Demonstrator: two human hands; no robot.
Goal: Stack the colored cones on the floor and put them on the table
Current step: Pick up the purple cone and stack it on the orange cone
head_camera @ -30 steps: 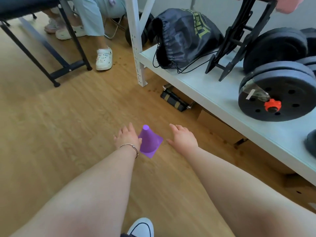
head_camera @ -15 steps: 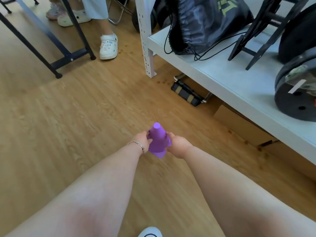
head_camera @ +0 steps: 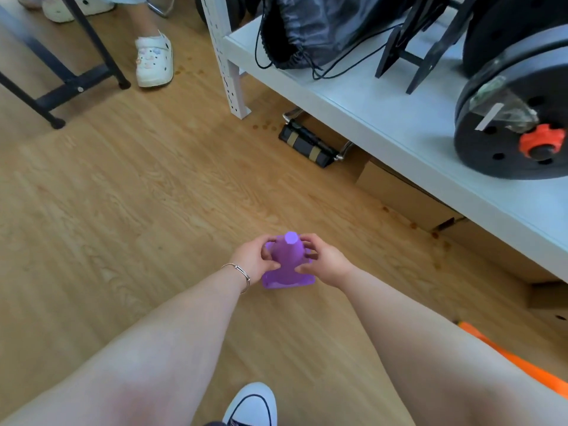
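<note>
Cone (head_camera: 289,259) upright, clasped between left hand (head_camera: 255,256), right hand (head_camera: 322,259).

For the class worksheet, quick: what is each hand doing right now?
Left hand: fingers closed on the purple cone.
Right hand: fingers closed on the same cone, from the opposite side.
</note>
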